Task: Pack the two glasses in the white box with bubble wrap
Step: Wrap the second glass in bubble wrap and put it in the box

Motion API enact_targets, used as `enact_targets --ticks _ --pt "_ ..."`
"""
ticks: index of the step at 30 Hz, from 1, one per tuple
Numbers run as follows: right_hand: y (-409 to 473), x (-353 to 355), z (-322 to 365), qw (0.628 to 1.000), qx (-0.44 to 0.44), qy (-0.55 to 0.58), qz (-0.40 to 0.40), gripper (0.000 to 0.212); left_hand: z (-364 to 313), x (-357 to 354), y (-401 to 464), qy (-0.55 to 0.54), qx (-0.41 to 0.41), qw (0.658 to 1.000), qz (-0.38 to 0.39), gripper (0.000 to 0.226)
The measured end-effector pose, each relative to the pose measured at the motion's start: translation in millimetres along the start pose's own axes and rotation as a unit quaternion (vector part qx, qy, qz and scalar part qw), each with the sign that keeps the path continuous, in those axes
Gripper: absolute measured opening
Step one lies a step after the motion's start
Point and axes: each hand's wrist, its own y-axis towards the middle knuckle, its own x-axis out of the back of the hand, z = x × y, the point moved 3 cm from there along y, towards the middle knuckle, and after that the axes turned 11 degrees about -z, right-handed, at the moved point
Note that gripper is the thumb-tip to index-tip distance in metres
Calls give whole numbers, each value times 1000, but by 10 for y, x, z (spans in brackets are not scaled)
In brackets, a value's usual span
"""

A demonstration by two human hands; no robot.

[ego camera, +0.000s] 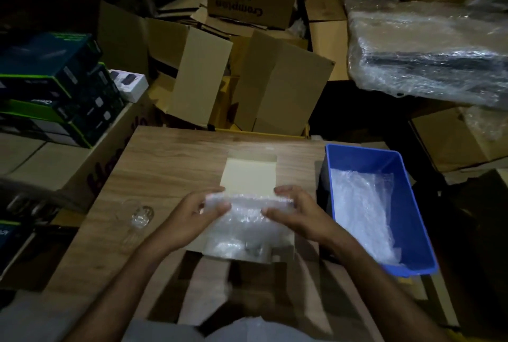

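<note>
1. Counter (pixel 165 154), wood-grained, fills the middle of the view and carries the task's things; cardboard cartons (pixel 247 86) stand open behind it.
2. Bin (pixel 412 204), blue plastic, sits at the counter's right edge, with loose bubble wrap lying in it.
3. Stack of dark boxes (pixel 55 88) with green edges rises to the left, apart from the counter's things.
4. Box (pixel 248 174), white, lies open in the counter's middle, its lid flap laid flat on the far side, its near part hidden under the hands and what they hold.
5. Bundle (pixel 247 215) of bubble wrap is held over the box's near half; something dark shows through the wrap low down, too blurred to tell what.
6. Left hand (pixel 192 215) grips the bundle's left end, thumb on top and fingers curled under.
7. Right hand (pixel 297 209) grips the bundle's right end, fingers curled over its far edge and thumb on the near side.
8. Glass (pixel 137 215), clear and unwrapped, stands on the counter to the left of the left hand, near it but not touching, well outside the box.
</note>
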Motion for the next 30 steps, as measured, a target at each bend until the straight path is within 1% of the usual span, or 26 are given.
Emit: enact_targets --ticks 1,2,3,4,6,8,9,10,12,14,16,18,20,22,23,25,28,30 --pt "-8 -17 0 994 -38 97 20 29 51 -10 12 -72 34 997 -6 54" --pt "-10 -35 5 987 -54 147 23 30 84 -41 11 -114 51 992 -20 61" --pt "-22 -64 45 981 -64 183 13 30 77 -90 -9 -147 57 987 -35 56" --pt "-12 -94 20 979 -59 196 8 32 68 -139 -27 -176 63 981 -59 44" --pt "4 -161 -24 980 -54 191 -18 44 67 -179 -55 -206 74 968 -120 21" --pt "25 -218 -113 976 -65 198 -69 51 77 -172 -112 -232 96 957 -147 14" --pt "20 -234 -121 968 -78 219 -91 53 96 -171 -151 -249 109 952 -141 17" --pt "39 -252 -154 961 -82 250 -87 53 132 -172 -189 -259 123 949 -129 23" --pt "52 -292 -199 956 -90 277 -34 54 199 -120 -251 -248 142 955 -83 35" --pt "28 -270 -150 973 -65 222 12 50 202 -25 -288 -215 146 966 6 42" --pt "31 -239 -90 986 -27 161 39 42 141 62 -282 -216 154 960 89 48" --pt "45 -242 12 988 -3 145 54 40 -6 91 -241 -212 146 960 114 51" --pt "59 -280 48 986 3 162 51 46 -126 47 -187 -203 122 968 79 45" --pt "41 -344 25 980 -31 190 51 51 -142 3 -161 -200 103 974 9 37" --pt "11 -382 -18 978 -49 192 59 54 -118 -12 -162 -202 99 974 -25 35" --pt "-23 -434 -126 982 -53 171 67 57 -45 -27 -191 -210 96 970 -77 33" --pt "-46 -451 -201 981 -37 187 44 46 20 -60 -256 -204 84 970 -98 30" --pt "-37 -459 -203 982 -11 185 27 35 63 -85 -284 -204 79 973 -74 32"
